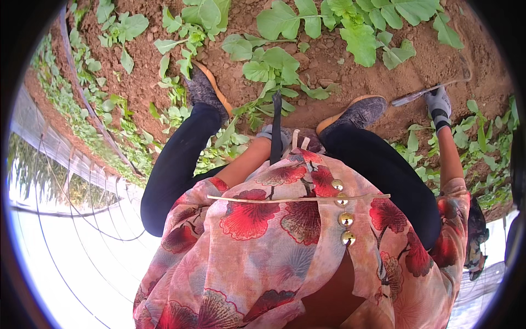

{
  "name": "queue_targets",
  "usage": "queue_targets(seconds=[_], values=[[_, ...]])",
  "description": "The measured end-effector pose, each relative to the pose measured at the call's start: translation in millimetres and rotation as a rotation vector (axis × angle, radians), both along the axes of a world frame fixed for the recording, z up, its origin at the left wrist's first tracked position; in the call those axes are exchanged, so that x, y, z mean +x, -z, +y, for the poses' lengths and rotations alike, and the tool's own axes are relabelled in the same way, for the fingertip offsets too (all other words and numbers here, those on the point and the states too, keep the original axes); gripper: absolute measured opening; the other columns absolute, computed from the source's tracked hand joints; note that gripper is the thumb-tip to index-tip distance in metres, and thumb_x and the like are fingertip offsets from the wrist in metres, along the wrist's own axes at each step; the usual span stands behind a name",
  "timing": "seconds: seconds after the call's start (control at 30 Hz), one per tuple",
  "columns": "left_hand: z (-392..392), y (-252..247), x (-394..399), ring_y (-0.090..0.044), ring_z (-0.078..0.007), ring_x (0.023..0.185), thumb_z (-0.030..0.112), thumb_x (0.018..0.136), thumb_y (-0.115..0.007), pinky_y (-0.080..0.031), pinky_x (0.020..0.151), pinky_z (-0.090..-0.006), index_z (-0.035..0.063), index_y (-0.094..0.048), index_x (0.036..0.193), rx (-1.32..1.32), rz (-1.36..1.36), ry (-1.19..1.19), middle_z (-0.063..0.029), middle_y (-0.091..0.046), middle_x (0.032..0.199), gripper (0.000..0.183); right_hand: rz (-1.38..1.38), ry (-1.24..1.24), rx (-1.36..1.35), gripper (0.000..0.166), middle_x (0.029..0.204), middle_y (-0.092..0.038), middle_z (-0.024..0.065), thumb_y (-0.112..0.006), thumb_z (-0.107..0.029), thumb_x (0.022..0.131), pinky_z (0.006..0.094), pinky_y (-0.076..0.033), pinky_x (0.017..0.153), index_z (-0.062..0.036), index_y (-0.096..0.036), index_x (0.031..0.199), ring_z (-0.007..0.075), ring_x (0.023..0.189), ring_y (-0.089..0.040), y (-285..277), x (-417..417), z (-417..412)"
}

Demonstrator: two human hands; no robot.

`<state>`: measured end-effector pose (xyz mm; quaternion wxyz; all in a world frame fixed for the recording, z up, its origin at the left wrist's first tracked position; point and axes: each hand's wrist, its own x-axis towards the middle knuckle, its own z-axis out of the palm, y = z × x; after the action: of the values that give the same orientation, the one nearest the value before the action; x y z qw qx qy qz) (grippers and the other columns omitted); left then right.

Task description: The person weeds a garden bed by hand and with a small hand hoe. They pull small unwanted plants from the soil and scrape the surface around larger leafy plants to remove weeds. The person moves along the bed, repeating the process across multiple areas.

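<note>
My left hand (pixel 282 136), in a grey glove, is low between my legs, behind a dark hanging strap (pixel 276 123) and close to the leafy plants; its fingers are largely hidden, so its hold cannot be told. Out to the right, my right hand (pixel 438 102), in a grey glove with a dark cuff, is closed at a thin, curved hand tool (pixel 415 96). The tool lies low over the brown soil, its flat grey end towards my right shoe and a thin bent part reaching away to the right. A leafy green plant (pixel 271 68) grows between my shoes.
Broad-leaved plants (pixel 357 39) grow ahead, with more low greens (pixel 485 135) beside my right arm. A dark hose or pipe (pixel 88 103) runs along the left rows. My shoes (pixel 354 112) stand on soil. A thin pale stalk (pixel 296 200) lies across my flowered shirt.
</note>
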<state>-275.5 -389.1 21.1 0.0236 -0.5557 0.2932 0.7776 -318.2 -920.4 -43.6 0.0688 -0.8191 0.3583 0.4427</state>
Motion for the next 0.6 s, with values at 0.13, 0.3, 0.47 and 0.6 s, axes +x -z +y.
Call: queue_targets(seconds=[0.13,0.3,0.47,0.6], values=[[3.9,-32.2,6.1,-0.06,-0.0353,0.099,0.029,0.081,-0.051,-0.047,0.084,-0.042,0.0118,-0.06,0.109,0.017,-0.129,-0.198,-0.019,-0.062,0.106,0.034,-0.222,-0.187,0.014,0.04,0.097,-0.067,0.0109,-0.067,-0.036,0.077,0.0411,-0.05,0.072,-0.0099,-0.057,0.106,0.0311,0.087,-0.064,26.4,-16.0,-9.5],[24.8,-82.9,25.6,-0.061,-0.0313,0.101,0.022,0.08,-0.049,-0.048,0.085,-0.0423,0.0158,-0.064,0.108,0.127,-0.47,-0.202,-0.0161,-0.064,0.106,0.032,0.222,0.272,0.243,0.022,0.066,-0.062,0.0078,-0.059,-0.024,0.083,0.0324,-0.045,0.041,-0.0087,-0.06,0.099,0.019,0.046,-0.057,-66.9,14.6,-48.3],[83.7,-68.8,-12.1,-0.06,-0.0312,0.099,0.027,0.078,-0.056,-0.046,0.086,-0.0414,0.0152,-0.064,0.102,0.218,-0.802,-0.358,-0.0133,-0.063,0.104,0.028,0.035,0.137,0.615,0.023,0.067,-0.062,0.0026,-0.048,-0.021,0.091,0.0242,-0.042,0.036,-0.0067,-0.061,0.105,0.0104,0.042,-0.054,-203.5,133.2,52.6],[117.8,-21.6,-24.3,-0.054,-0.0312,0.11,0.026,0.075,-0.062,-0.044,0.093,-0.0398,0.0193,-0.062,0.112,0.187,-0.677,-0.67,-0.0139,-0.055,0.119,0.037,-0.021,-0.286,0.791,0.024,0.071,-0.062,0.0014,-0.047,-0.019,0.092,0.0203,-0.043,0.038,-0.0068,-0.061,0.107,0.0072,0.046,-0.056,-274.0,183.3,209.3]])
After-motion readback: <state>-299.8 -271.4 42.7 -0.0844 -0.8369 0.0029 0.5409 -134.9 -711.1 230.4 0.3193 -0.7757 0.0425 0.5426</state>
